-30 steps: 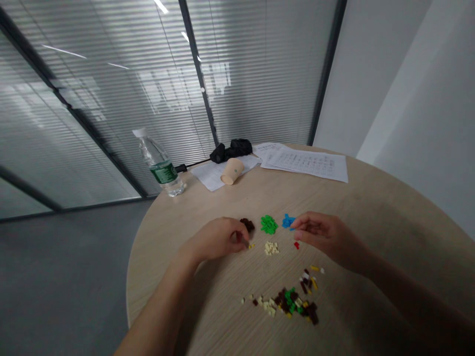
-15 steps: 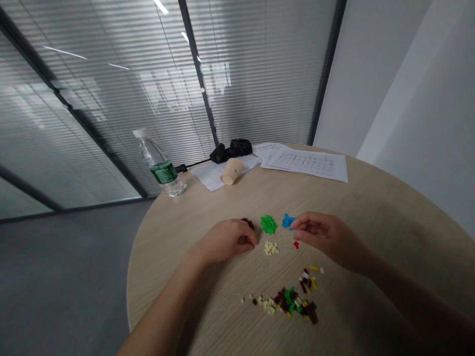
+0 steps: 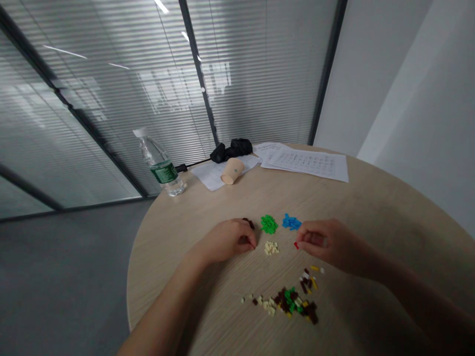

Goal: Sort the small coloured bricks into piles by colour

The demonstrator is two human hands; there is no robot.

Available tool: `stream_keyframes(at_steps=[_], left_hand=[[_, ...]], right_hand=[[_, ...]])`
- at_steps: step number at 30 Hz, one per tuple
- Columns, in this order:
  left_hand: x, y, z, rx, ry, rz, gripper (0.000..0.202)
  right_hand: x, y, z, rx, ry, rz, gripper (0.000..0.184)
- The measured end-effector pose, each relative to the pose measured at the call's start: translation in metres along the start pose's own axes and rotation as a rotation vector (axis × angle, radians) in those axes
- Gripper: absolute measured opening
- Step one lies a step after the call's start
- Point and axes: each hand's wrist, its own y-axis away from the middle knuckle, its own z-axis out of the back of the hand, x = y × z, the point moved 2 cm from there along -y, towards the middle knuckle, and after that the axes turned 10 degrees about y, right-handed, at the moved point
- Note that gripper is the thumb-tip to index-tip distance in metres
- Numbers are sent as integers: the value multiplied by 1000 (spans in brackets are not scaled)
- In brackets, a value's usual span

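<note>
Small toy bricks lie sorted by colour on a round wooden table (image 3: pixel 371 207): a green heap (image 3: pixel 268 224), a blue heap (image 3: pixel 291 223), a cream heap (image 3: pixel 271 247), a dark brown heap (image 3: pixel 249 222) and a red brick (image 3: pixel 296 244). A mixed pile (image 3: pixel 291 300) lies nearer to me. My left hand (image 3: pixel 226 240) rests on the table, fingers curled, its tips just below the brown heap and left of the cream one. My right hand (image 3: pixel 326 243) has its fingers pinched together right beside the red brick; what they hold is too small to see.
At the far side of the table stand a water bottle (image 3: pixel 160 164), a paper cup on its side (image 3: pixel 232 171), printed sheets (image 3: pixel 308 162) and a black bundle (image 3: pixel 232 149). The table edge curves on the left over grey floor. Glass walls with blinds stand behind.
My right hand has drawn back from the blue heap toward me and closed into a pinch by the red brick. My left hand closed over the spot of a small yellow brick.
</note>
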Motion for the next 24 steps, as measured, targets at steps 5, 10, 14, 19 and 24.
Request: stream_keyframes(at_steps=[5, 10, 14, 19, 24], left_hand=[[1, 0, -1, 14, 13, -9, 9], [-4, 1, 3, 11, 21, 18, 7], [-3, 9, 12, -1, 2, 141, 9], [7, 24, 16, 109, 53, 307, 16], [19, 26, 14, 114, 93, 335, 12]], right_hand=[[-9, 9, 2, 207, 234, 25, 9], [-7, 11, 0, 240, 215, 62, 10], [-6, 11, -2, 252, 213, 101, 13], [-7, 8, -3, 201, 290, 148, 12], [-6, 4, -2, 121, 261, 166, 12]])
